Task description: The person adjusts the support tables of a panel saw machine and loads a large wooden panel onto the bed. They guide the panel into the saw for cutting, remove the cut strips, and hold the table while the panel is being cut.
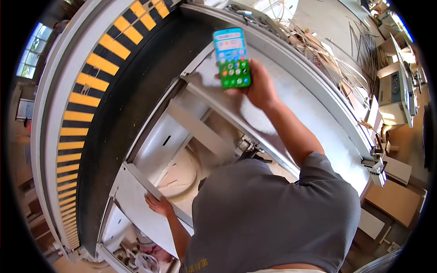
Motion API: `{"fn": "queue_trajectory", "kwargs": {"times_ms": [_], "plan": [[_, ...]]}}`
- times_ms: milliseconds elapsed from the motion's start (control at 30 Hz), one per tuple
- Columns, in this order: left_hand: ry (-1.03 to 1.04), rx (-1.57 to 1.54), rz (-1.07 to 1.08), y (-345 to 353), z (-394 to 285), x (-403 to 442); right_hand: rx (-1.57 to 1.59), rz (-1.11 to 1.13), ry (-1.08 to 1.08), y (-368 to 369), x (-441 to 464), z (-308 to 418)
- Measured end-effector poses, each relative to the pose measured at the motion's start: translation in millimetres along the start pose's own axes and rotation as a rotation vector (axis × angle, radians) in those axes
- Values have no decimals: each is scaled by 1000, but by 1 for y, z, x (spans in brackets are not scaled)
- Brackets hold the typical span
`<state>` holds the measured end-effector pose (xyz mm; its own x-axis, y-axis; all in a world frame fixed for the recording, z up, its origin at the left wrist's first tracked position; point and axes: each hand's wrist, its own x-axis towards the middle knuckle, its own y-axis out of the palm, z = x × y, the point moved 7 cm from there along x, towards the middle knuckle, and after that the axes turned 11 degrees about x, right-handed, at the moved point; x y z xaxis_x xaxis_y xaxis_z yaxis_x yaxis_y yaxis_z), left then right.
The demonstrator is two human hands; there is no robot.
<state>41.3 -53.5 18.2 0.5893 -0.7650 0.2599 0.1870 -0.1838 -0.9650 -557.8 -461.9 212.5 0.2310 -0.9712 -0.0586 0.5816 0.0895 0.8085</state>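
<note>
My right hand (260, 86) is wrapped around a smartphone (235, 59), held out above a pale metal panel. The phone's screen is lit and shows rows of app icons on a blue and green background. Lower down, my left hand (159, 205) lies flat with its fingers stretched out on a light grey metal panel (136, 196), close to the panel's edge. Between the two arms is an opening in the machine frame, crossed by a grey metal bar (200, 127).
A dark belt (132, 109) curves along the left beside a guard with yellow and black stripes (75, 132). Thin wood strips (318, 50) are piled at upper right. Boards (392, 198) lie at lower right. Scraps and a plastic bag (146, 262) sit below the left panel.
</note>
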Motion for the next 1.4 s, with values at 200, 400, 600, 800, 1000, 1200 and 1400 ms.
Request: {"fn": "queue_trajectory", "kwargs": {"times_ms": [200, 400, 600, 800, 1000, 1200, 1400], "plan": [[-133, -7, 130, 28, -62, -45, -500, -471, -216, -195, 106, 178], [-223, -33, 173, 28, -81, -59, -774, -676, -281, -369, 217, 279], [-183, -5, 230, 3, -97, -84, -896, -697, -116, -463, 251, 272], [-168, 36, 198, -17, -103, -86, -2394, -463, -120, -455, 264, 288], [-204, -11, 113, -17, -93, -76, -1998, -792, -330, -301, 179, 284], [-120, -127, 21, -8, -57, -14, -1885, -433, -642, -258, 115, 192], [-78, -200, 66, 1, -25, 56, -1716, -67, -632, -154, -24, -57]]}}
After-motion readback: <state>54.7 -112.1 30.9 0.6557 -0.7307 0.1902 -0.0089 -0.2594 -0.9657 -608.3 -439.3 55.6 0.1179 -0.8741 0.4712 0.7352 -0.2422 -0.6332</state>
